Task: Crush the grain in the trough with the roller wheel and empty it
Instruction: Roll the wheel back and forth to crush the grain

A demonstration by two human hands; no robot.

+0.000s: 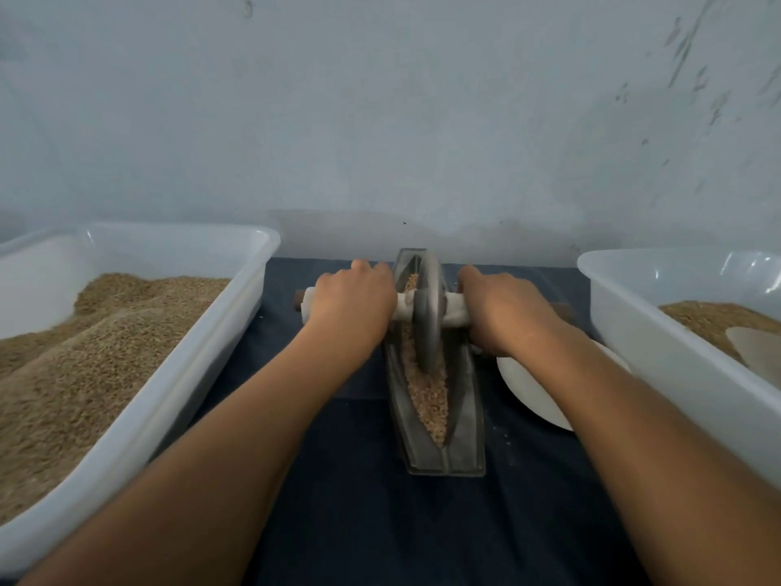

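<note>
A narrow grey metal trough lies lengthwise on the dark cloth in the middle of the head view. Brown grain fills its groove. A grey roller wheel stands upright in the groove, in the far half of the trough. Its axle handle is wrapped in white cloth and sticks out on both sides. My left hand grips the left end of the handle. My right hand grips the right end. Both forearms reach forward from the bottom corners.
A white plastic tub with a heap of grain stands at the left. Another white tub holding grain stands at the right. A white plate lies partly under my right forearm. A pale wall rises just behind the trough.
</note>
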